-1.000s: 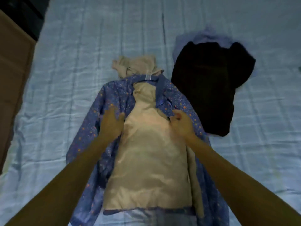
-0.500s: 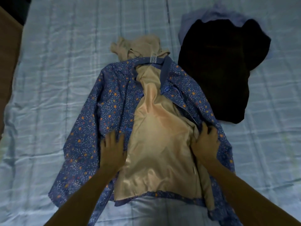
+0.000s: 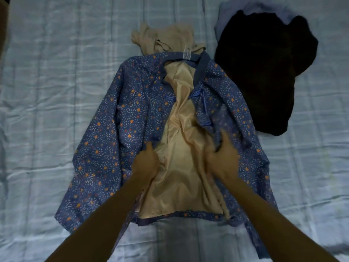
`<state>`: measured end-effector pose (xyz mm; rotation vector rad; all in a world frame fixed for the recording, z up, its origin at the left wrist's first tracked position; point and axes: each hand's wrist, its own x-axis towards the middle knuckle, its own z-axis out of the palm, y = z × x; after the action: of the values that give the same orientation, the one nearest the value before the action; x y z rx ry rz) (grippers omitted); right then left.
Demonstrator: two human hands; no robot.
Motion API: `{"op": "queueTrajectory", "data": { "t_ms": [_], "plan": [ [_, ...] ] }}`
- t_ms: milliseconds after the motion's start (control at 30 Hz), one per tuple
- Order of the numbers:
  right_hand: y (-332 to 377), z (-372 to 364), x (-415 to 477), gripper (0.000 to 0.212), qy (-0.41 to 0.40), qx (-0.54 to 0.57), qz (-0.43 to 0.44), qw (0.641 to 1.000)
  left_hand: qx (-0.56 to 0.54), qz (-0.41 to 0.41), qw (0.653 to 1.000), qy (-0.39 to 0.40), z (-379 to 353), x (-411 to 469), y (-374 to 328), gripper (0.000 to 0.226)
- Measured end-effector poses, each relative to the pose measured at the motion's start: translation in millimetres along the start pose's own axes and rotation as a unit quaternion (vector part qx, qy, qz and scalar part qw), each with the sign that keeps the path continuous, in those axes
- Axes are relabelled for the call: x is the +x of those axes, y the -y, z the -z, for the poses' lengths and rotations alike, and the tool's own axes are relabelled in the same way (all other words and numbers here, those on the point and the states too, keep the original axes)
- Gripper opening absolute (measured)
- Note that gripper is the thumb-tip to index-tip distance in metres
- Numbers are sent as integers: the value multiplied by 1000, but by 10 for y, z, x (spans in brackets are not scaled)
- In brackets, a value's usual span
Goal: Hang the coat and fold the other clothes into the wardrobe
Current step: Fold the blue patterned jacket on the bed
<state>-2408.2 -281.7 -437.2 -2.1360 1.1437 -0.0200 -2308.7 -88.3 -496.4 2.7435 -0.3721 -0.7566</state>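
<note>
A blue floral coat (image 3: 120, 133) with a shiny beige lining (image 3: 181, 148) lies open, face up, on the bed. My left hand (image 3: 146, 163) grips the left front panel's edge, fingers curled. On the right front panel's edge rests my right hand (image 3: 223, 157), blurred by motion, fingers partly spread. A beige garment (image 3: 166, 38) pokes out from under the collar. To the right lies a black garment (image 3: 264, 69) on top of a light blue one (image 3: 251, 6).
The bed (image 3: 47, 91) is covered by a pale blue checked quilt. A brown piece of furniture shows at the far left edge (image 3: 2, 25).
The view has moved closer. The two front panels have been drawn inward over the lining, narrowing the beige gap. Both hands moved toward the middle, the right one blurred.
</note>
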Motion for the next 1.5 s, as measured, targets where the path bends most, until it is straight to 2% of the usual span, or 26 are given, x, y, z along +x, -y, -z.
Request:
{"op": "queueTrajectory", "data": {
  "t_ms": [33,67,100,133,200,267,367,433,500,633,667,733,833,900,967,1067,1133,1233,1300,1367,1400,1467,1500],
  "plan": [
    [45,-84,-66,53,130,17,-3,991,-56,-17,997,-40,50,-14,-18,42],
    [47,-162,-117,52,259,43,-16,965,-98,-44,992,-66,82,-37,-39,41],
    [35,-209,-155,50,337,61,-21,939,-124,-75,987,-64,96,-81,-52,42],
    [6,-224,-171,46,345,64,-13,937,-140,-104,984,-44,97,-143,-55,44],
    [-47,-184,-200,39,226,48,3,973,-123,-141,982,28,32,-265,-11,49],
    [-191,-99,-247,33,108,24,18,994,-55,-182,981,43,-60,-402,98,50],
    [-536,43,-417,27,39,-22,30,999,4,-236,971,24,-187,-761,309,54],
    [-810,106,-586,30,0,-64,42,997,13,-234,972,32,-269,-1085,459,71],
    [-1089,172,-754,41,-1,-71,22,997,19,-203,978,52,-353,-1380,639,87],
    [-1537,223,-1045,59,65,-102,-32,992,36,-162,982,90,-513,-1696,966,113],
    [-1612,218,-1109,65,71,-102,-44,991,45,-157,982,93,-556,-1722,1031,112],
    [-1727,186,-1198,76,70,-71,-87,991,43,-117,990,69,-615,-1729,1098,93],
    [-1780,110,-1257,72,18,34,-154,987,82,-60,994,31,-678,-1631,1081,78],
    [-1789,68,-1301,71,-31,10,-184,982,142,-69,987,21,-693,-1574,1045,77],
    [-1800,52,-1392,84,-52,-57,-215,974,171,-80,982,12,-708,-1545,1020,82],
    [-1901,51,-1498,103,-9,-37,-188,981,173,-101,979,-22,-742,-1500,1019,81],
    [-1996,46,-1487,95,-6,-9,-135,991,157,-142,976,-49,-769,-1462,1030,76],
    [-1950,61,-1420,47,-37,49,-102,993,127,-212,965,-82,-782,-1498,1087,65],
    [-1839,88,-1443,22,-46,25,-68,996,151,-240,955,-83,-700,-1590,1115,66],
    [-1737,149,-1533,19,-53,-13,-46,997,230,-264,935,-53,-526,-1695,1071,64],
    [-1697,192,-1605,19,-59,-31,-39,997,267,-274,923,-44,-423,-1762,1016,56],
    [-1679,301,-1775,20,-78,-58,-35,995,298,-304,904,-34,-314,-1953,900,39],
    [-1700,361,-1857,20,-89,-59,-41,993,300,-320,899,-18,-314,-2069,849,39]
  ]
}}
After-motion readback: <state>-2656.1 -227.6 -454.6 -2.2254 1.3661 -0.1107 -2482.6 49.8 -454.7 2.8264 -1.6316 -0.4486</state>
